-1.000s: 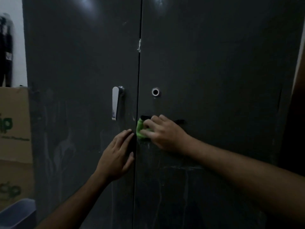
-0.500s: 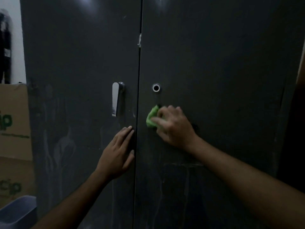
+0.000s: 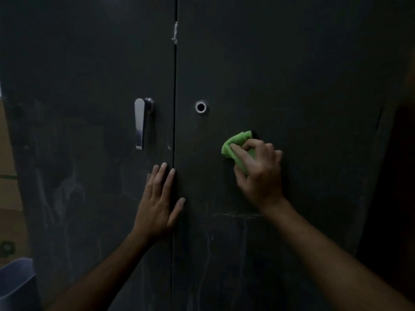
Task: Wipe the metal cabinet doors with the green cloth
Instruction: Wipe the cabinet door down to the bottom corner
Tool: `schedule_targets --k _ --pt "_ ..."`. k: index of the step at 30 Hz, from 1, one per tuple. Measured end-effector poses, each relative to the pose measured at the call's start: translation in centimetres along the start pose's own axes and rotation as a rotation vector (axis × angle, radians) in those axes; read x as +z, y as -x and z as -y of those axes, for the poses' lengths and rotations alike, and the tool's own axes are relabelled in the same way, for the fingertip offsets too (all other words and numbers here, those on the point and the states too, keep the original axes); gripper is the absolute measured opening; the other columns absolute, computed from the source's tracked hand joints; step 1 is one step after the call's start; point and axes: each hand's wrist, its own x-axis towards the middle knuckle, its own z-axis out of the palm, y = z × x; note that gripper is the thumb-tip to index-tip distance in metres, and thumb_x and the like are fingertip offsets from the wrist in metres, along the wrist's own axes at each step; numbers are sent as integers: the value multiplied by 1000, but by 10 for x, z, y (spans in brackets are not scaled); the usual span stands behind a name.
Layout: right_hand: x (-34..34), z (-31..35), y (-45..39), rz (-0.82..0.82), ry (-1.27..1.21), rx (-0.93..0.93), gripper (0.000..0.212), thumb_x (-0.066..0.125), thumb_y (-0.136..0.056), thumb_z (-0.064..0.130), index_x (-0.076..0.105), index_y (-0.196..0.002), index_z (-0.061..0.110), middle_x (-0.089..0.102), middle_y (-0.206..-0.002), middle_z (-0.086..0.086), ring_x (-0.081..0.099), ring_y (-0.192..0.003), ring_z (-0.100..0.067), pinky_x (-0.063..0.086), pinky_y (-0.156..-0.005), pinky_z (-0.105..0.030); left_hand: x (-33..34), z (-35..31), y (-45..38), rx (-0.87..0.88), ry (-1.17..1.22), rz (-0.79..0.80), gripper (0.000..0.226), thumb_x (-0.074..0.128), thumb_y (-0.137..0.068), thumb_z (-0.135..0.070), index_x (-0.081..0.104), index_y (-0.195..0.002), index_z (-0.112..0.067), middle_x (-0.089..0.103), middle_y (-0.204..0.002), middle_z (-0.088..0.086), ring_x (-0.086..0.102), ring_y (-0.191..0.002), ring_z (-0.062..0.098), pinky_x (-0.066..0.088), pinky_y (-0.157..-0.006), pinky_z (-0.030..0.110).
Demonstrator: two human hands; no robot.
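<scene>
- Head view: two dark metal cabinet doors, the left door and the right door, meet at one vertical seam.
- One green cloth lies bunched against the right door, below and to the right of the single round keyhole.
- The right hand presses the cloth to the door, its grip curled round the cloth.
- The left hand lies flat beside the seam, fingers straight and close together, thumb reaching across to the right door's inner edge.
- One silver handle hangs upright near the left door's inner edge.
- One grey bin shows at the lower left corner.
- Pale streaks mark both doors' lower halves.
</scene>
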Motion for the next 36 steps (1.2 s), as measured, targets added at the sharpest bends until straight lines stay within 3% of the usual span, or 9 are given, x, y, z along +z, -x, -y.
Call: schedule_targets --k 2,6,10,13,17,19,26,32,36 --pt "13 26 23 16 -46 -13 51 64 -77 21 64 -128 21 52 -116 -10 48 -95 -31 36 -76 -40 2 1 0 8 4 -14 73 45 -98 -46 26 -155 -4 15 -166 15 8 -155 33 13 -125 50" --pt "1 -5 75 308 -11 -544 45 65 -80 32 59 -124 28 51 -118 -3 51 -93 -25 34 -74 -37 0 6 0 38 25 -23 71 46 -97 -43 28 -154 -3 16 -165 17 7 -154 35 13 -125 47" --pt "-30 -55 59 67 42 -130 43 61 -79 30 60 -122 24 48 -114 -6 48 -93 -28 30 -76 -36 2 6 0 49 12 -26 71 45 -97 -43 26 -155 -7 14 -165 18 6 -154 37 14 -125 51" --pt "-13 -24 60 -100 45 207 42 60 -79 23 65 -120 20 51 -112 -10 46 -93 -30 32 -76 -38 6 -8 0 -10 24 -33 70 45 -96 -44 26 -156 -14 8 -166 19 0 -154 39 4 -126 48" --pt "2 -17 126 189 21 -385 38 58 -87 27 57 -125 28 48 -118 -3 53 -91 -27 35 -74 -39 8 -18 1 -57 8 -37 70 46 -96 -44 28 -156 -12 4 -166 19 -4 -154 38 -4 -126 42" --pt "-19 -53 131 260 12 -475 36 58 -86 31 57 -122 29 49 -118 -2 52 -91 -25 34 -74 -38 8 -15 2 -30 -4 -48 70 46 -96 -44 30 -155 -10 5 -166 20 -3 -154 39 -2 -126 43" --pt "-36 -70 89 -223 131 381 38 63 -82 17 67 -120 16 55 -111 -18 49 -95 -34 36 -81 -41 19 -22 2 -42 -20 -84 75 45 -95 -45 24 -157 -7 4 -165 22 -3 -153 41 3 -124 54" --pt "-45 -95 174 213 161 -243 39 54 -88 24 53 -127 28 48 -116 -8 49 -94 -29 37 -74 -40 30 -14 4 8 -67 -123 79 45 -93 -48 23 -156 -5 8 -164 27 1 -153 43 2 -124 52" --pt "-68 -131 139 -88 292 248 34 55 -89 15 53 -123 19 50 -113 -19 50 -95 -38 41 -79 -47 35 -4 4 60 -111 -165 79 46 -93 -49 25 -156 -5 13 -162 27 5 -153 42 7 -124 53"
